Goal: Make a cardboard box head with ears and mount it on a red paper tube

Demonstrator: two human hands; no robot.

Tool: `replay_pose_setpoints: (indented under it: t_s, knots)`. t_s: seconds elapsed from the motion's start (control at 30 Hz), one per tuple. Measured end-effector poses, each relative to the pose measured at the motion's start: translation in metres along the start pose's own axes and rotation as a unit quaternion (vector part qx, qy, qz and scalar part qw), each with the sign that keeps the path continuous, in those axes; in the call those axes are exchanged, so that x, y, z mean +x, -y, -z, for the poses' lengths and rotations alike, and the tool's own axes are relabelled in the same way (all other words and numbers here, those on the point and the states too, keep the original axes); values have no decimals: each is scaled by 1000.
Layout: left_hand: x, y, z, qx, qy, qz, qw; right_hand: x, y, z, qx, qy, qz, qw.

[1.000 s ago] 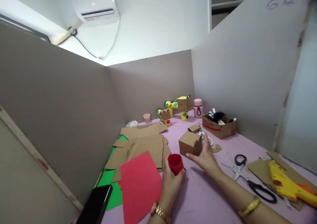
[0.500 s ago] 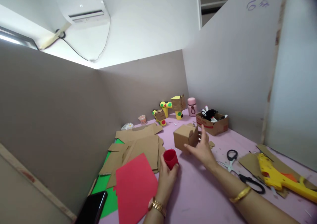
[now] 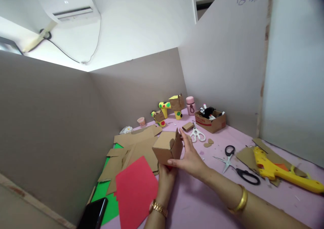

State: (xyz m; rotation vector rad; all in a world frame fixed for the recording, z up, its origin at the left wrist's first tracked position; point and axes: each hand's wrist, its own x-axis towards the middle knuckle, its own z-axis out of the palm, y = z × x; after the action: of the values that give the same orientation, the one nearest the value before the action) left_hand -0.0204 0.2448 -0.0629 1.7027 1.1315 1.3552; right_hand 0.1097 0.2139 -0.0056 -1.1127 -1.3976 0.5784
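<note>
My right hand (image 3: 191,159) grips a small brown cardboard box (image 3: 164,151) from its right side, thumb along the lower edge and fingers at the back corner. Directly under the box is my left hand (image 3: 167,181), closed round a red paper tube (image 3: 169,167). Only a sliver of the tube shows; the box hides the rest, along with most of the left fingers. The box sits over the tube's top, but whether the two touch cannot be seen. Left of my left hand lies a sheet of red paper (image 3: 136,192).
Black-handled scissors (image 3: 234,166), a yellow glue gun (image 3: 280,173) and white scissors (image 3: 196,134) lie to the right. Flat cardboard pieces (image 3: 141,151) and a phone (image 3: 93,212) are on the left. Decorated yellow figures (image 3: 178,104), a pink flask (image 3: 190,105) and a box of markers (image 3: 211,121) stand behind.
My right hand has brought the cardboard box left and toward me, over the red tube in my left hand. White scissors and a small cardboard piece behind are now uncovered. The view has shifted right.
</note>
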Motion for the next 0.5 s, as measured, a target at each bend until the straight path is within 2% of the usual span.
replay_pose_setpoints:
  t_s: [0.3,0.5]
  knots:
    - [0,-3,0,17,-2,8,1000,0,-4,2,8,6,7,1000]
    - [-2,-3,-1,30,-18,20,999,0,-10,4,24,-16,17,999]
